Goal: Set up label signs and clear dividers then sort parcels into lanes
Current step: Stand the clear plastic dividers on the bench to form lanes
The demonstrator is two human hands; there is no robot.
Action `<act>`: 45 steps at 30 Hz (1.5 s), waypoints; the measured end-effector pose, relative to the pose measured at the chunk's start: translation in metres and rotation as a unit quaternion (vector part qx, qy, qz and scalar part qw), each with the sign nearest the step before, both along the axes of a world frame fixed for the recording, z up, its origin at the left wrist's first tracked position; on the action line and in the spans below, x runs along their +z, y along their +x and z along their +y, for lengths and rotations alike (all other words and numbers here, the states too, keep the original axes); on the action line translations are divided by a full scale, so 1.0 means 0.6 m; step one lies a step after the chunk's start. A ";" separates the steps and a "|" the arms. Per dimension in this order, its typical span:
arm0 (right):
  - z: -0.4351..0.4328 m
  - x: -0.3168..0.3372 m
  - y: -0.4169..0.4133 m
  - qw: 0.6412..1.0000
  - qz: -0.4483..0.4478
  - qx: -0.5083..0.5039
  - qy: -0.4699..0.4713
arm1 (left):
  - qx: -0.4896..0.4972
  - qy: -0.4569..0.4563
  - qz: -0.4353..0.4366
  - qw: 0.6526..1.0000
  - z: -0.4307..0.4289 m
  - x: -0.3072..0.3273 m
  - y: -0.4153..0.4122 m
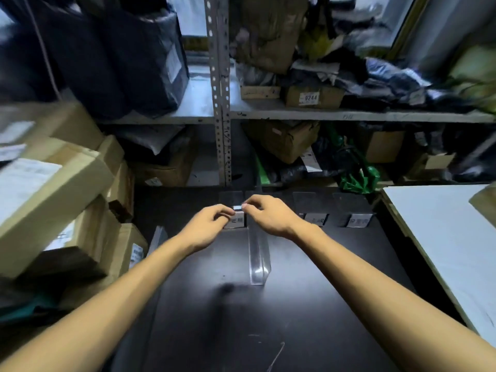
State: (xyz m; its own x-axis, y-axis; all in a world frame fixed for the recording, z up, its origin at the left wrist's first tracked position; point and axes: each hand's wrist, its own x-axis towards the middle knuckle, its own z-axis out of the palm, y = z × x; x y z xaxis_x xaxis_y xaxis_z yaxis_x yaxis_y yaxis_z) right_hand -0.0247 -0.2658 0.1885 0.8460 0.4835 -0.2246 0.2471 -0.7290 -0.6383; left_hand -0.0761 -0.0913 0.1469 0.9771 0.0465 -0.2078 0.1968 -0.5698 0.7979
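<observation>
A grey metal rack with a perforated upright (221, 103) and pale, crowded shelf boards (349, 116) fills the back of a dim storeroom. Before it lies a matt black surface (214, 331). A flat white board (442, 237) sits just beside it on the right.

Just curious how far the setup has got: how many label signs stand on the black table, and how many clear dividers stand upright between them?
Label signs: 3
Upright clear divider: 1
Total: 4
</observation>
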 end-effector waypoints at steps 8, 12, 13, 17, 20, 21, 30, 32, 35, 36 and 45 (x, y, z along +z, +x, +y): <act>0.105 0.040 -0.165 0.996 0.003 0.080 0.025 | 0.091 0.011 0.003 0.996 0.122 0.070 -0.244; 0.170 0.014 -0.227 0.995 0.014 0.102 0.001 | 0.116 0.025 0.031 0.992 0.178 0.040 -0.325; 0.188 0.000 -0.241 0.995 0.023 0.099 -0.009 | 0.131 0.022 0.034 0.991 0.189 0.026 -0.340; 0.260 -0.071 -0.282 0.991 0.135 0.027 0.003 | 0.175 -0.021 0.057 0.983 0.218 -0.056 -0.378; 0.315 -0.139 -0.304 0.988 0.155 -0.026 -0.014 | 0.164 -0.049 0.090 0.981 0.232 -0.124 -0.395; 0.332 -0.162 -0.311 0.990 0.132 -0.019 -0.039 | 0.159 -0.049 0.103 0.981 0.237 -0.145 -0.400; 0.359 -0.204 -0.328 0.995 0.030 -0.057 -0.071 | 0.059 0.026 0.156 0.986 0.256 -0.179 -0.416; 0.361 -0.187 -0.321 0.996 0.037 -0.062 -0.060 | 0.047 0.037 0.157 0.986 0.263 -0.167 -0.411; 0.362 -0.155 -0.310 0.996 0.046 -0.071 -0.020 | 0.046 0.048 0.145 0.987 0.270 -0.140 -0.396; 0.359 -0.143 -0.306 0.996 0.045 -0.079 -0.008 | 0.043 0.058 0.134 0.988 0.270 -0.130 -0.391; 0.232 -0.019 -0.273 0.983 0.019 -0.126 0.134 | 0.023 0.298 0.022 0.954 0.176 -0.019 -0.334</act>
